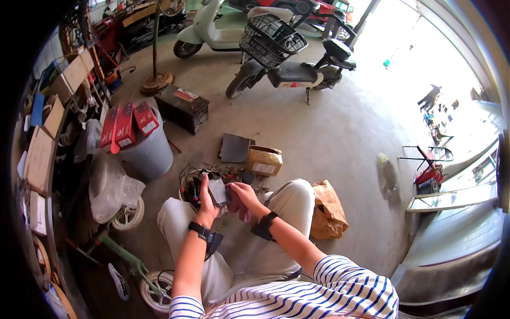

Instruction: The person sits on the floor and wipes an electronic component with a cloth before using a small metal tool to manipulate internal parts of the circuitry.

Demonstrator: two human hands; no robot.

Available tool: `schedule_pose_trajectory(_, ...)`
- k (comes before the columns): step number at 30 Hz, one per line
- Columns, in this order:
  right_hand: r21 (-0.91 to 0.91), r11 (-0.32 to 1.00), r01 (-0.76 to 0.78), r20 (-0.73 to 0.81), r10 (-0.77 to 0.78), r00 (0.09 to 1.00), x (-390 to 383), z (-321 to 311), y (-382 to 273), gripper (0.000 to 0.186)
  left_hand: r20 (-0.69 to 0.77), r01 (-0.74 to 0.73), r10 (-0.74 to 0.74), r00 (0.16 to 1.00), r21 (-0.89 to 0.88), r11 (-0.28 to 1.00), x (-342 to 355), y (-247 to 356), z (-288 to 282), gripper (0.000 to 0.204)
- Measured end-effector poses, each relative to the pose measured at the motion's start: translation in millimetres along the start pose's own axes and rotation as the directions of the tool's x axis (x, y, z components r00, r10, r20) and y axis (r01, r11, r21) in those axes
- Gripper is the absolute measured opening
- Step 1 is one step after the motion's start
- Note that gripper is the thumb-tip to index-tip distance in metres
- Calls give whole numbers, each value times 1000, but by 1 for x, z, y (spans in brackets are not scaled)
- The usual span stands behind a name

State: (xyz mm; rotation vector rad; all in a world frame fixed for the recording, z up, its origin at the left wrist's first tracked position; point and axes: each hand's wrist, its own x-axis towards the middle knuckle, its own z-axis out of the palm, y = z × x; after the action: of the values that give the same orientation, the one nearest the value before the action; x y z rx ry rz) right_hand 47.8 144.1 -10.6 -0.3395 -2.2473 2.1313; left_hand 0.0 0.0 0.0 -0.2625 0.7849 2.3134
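In front of my knees, my left hand (206, 201) holds a small grey boxy part (218, 192), its thumb pointing up along one side. My right hand (243, 197) is closed against the other side of the part. Something pinkish shows below those fingers, too small to make out. Just beyond my hands a heap of small dark parts and wires (189, 183) lies on the floor. An opened cardboard box (264, 161) stands past it, beside a flat dark grey panel (235, 148).
A crumpled brown paper bag (328, 211) sits by my right knee. To the left are a grey bin (150, 154) topped with red boxes (125, 126), a dark battery-like case (183, 108) and a wheeled frame (130, 255). Scooters (291, 74) stand further off.
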Motion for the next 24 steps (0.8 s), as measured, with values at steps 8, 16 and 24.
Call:
schedule_pose_trajectory(8,210,950,-231,189,193,963,-18,13,-9,31,-188,-82,149,971,324,942,5,-14,2,57)
schedule_pose_trajectory(16,495,794,-353,392,159,906,-29,9,-28,34,-229,-3,107,967,415,910,7,-8,-16,69)
schedule_pose_trajectory(24,342,935,-93,360,-39,932,-36,11,-35,31,-78,179,-166,983,213,960,-7,-7,-11,73)
